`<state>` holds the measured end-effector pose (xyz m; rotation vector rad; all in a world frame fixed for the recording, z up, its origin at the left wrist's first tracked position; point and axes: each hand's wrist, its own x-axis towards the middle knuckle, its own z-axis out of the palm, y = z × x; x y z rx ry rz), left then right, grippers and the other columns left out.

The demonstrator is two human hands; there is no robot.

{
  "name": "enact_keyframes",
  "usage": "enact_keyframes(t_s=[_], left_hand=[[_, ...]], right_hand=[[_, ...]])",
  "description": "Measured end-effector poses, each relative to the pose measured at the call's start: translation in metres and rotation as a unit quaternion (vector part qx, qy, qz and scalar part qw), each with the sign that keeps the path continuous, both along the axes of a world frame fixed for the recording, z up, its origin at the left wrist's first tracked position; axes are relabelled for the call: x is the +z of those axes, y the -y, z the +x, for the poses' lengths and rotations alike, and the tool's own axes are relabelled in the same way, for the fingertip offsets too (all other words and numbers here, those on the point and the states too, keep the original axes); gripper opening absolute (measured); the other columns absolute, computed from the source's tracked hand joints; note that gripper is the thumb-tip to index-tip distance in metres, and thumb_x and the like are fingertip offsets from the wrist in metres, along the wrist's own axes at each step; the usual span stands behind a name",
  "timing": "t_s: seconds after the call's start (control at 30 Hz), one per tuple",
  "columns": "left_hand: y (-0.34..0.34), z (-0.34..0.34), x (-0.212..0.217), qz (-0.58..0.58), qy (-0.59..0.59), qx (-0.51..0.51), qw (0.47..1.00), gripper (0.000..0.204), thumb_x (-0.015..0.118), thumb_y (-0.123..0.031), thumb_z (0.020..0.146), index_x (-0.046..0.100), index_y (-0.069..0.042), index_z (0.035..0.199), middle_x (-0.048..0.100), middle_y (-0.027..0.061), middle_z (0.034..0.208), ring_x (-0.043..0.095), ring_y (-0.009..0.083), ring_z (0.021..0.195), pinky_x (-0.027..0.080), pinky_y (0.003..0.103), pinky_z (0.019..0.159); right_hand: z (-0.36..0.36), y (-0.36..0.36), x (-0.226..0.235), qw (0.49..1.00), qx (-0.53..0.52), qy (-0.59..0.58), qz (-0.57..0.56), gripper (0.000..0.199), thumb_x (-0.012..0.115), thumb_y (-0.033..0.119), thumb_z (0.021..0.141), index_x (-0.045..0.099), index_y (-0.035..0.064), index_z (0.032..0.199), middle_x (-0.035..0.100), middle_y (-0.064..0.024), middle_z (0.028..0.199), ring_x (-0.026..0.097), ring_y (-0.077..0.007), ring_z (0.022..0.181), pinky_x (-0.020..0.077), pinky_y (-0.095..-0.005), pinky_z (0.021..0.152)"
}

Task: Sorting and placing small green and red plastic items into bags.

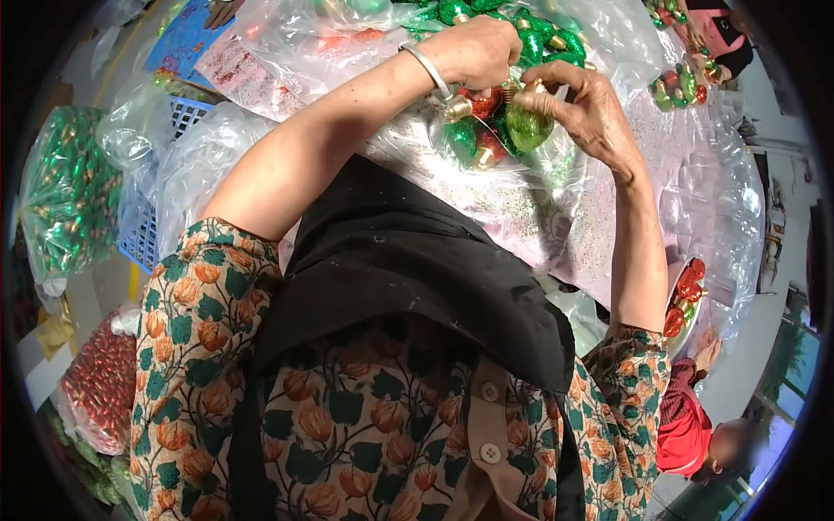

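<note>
My right hand (pixel 584 111) pinches a light green bauble (pixel 530 128) near its gold cap, between thumb and fingers. Close beside it, my left hand (pixel 478 54) is closed, with its knuckles up and a white bangle on the wrist. What its fingers hold, if anything, is hidden. Under and between the hands lies a small cluster of shiny ornaments with gold caps, among them a red bauble (pixel 486 102) and a dark green bauble (pixel 461 136). Thin strands show near the cluster. Beyond my hands rests a pile of glittery green baubles (pixel 543 39).
Glitter covers the plastic-sheeted table (pixel 486 204). On the left are a blue crate (pixel 139 221), a bag of green ornaments (pixel 74 191) and a bag of red ones (pixel 100 386). Finished-looking ornament clusters (pixel 678 89) lie at right. A person in red (pixel 682 425) sits at lower right.
</note>
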<state>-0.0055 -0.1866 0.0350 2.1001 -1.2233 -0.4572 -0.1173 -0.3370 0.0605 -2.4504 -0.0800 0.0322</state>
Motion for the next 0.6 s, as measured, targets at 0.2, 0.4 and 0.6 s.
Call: enact_keyframes(t_s=[0.2, 0.4, 0.6], left_hand=[[0.001, 0.003, -0.007, -0.015, -0.106, 0.030, 0.994, 0.022, 0.043, -0.004, 0.082, 0.057, 0.008, 0.094, 0.061, 0.0139, 0.065, 0.063, 0.0180, 0.055, 0.052, 0.031, 0.049], [0.002, 0.005, -0.012, -0.077, -0.042, 0.016, 0.996, 0.022, 0.042, -0.005, 0.083, 0.057, 0.007, 0.093, 0.060, 0.0136, 0.065, 0.062, 0.0171, 0.054, 0.051, 0.030, 0.049], [0.000, 0.005, -0.018, -0.117, 0.011, 0.005, 0.993, 0.022, 0.042, -0.006, 0.083, 0.057, 0.007, 0.092, 0.060, 0.0136, 0.067, 0.061, 0.0160, 0.052, 0.050, 0.030, 0.047]], right_hand=[[-0.005, -0.006, -0.010, 0.989, -0.073, -0.054, 0.120, 0.027, 0.072, 0.022, 0.075, 0.066, -0.0001, 0.090, 0.062, -0.0053, 0.070, 0.056, -0.0124, 0.063, 0.0447, -0.0274, 0.058], [0.006, -0.003, 0.003, 0.981, 0.168, 0.046, -0.091, 0.018, 0.068, 0.016, 0.080, 0.066, 0.0002, 0.088, 0.063, -0.0057, 0.071, 0.056, -0.0114, 0.062, 0.0464, -0.0272, 0.058], [0.002, -0.012, -0.016, 0.998, 0.009, -0.069, 0.002, 0.013, 0.063, 0.012, 0.080, 0.063, -0.0010, 0.080, 0.061, -0.0122, 0.068, 0.060, -0.0191, 0.065, 0.0479, -0.0309, 0.060]])
